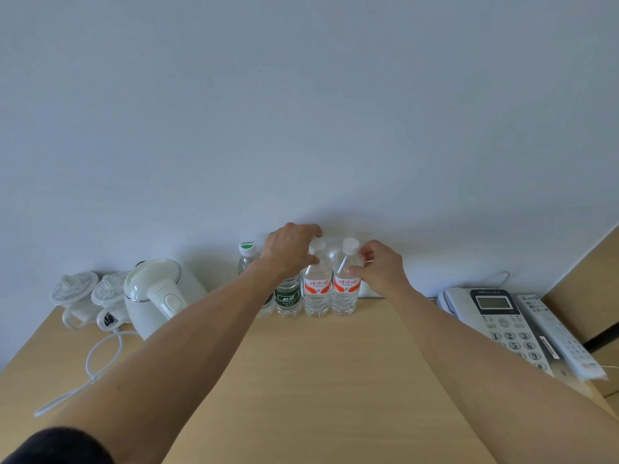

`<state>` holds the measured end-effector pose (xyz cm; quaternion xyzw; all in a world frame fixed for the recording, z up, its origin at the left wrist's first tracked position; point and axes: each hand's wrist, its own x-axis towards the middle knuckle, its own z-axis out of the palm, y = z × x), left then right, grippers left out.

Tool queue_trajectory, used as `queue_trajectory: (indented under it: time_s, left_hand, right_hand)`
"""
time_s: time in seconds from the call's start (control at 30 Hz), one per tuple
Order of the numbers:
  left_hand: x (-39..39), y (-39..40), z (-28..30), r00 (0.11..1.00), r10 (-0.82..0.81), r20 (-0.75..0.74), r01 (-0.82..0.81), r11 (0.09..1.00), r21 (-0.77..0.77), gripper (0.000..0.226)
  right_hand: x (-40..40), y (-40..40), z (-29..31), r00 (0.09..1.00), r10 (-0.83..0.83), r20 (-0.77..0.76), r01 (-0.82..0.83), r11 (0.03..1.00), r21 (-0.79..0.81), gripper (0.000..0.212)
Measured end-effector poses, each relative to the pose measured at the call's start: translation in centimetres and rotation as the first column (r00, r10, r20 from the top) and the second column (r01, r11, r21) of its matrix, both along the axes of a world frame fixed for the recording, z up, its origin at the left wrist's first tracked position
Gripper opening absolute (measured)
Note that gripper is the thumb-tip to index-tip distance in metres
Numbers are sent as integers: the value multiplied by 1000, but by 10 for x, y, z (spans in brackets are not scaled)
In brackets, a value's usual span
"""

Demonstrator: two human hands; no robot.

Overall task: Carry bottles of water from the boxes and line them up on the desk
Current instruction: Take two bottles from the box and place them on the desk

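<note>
Several water bottles stand in a row at the back of the wooden desk (301,380), against the wall. Two carry red labels and white caps: one (316,293) is gripped near its neck by my left hand (289,249), the other (345,289) is pinched at its shoulder by my right hand (380,267). To their left stands a green-labelled bottle (287,298), partly hidden by my left wrist. Further left a bottle with a green and white cap (247,254) shows above my forearm. All bottles stand upright and close together.
A white electric kettle (160,294) with its cord stands at the left, beside two lidded white cups (90,289). A desk telephone (495,319) and a remote control (556,333) lie at the right. A wooden panel (589,289) rises at the far right.
</note>
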<state>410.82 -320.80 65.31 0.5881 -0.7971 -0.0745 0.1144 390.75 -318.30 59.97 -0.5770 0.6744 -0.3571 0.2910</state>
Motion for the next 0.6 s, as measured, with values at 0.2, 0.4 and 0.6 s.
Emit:
queue_trajectory:
  time_s: [0.2,0.4,0.6]
  left_hand:
    - [11,8,14,999,-33,-36,31,998,-50,48]
    - [23,16,29,999,-26,45,33,986,-165,43]
    - [29,22,32,995,-13,99,28,989,-143,49]
  right_hand:
    - [-1,1,2,998,29,-59,-28,999,17,47]
    - [-7,5,9,989,57,-138,-55,998,18,49]
    - [-8,9,19,969,89,-229,-84,996,32,51]
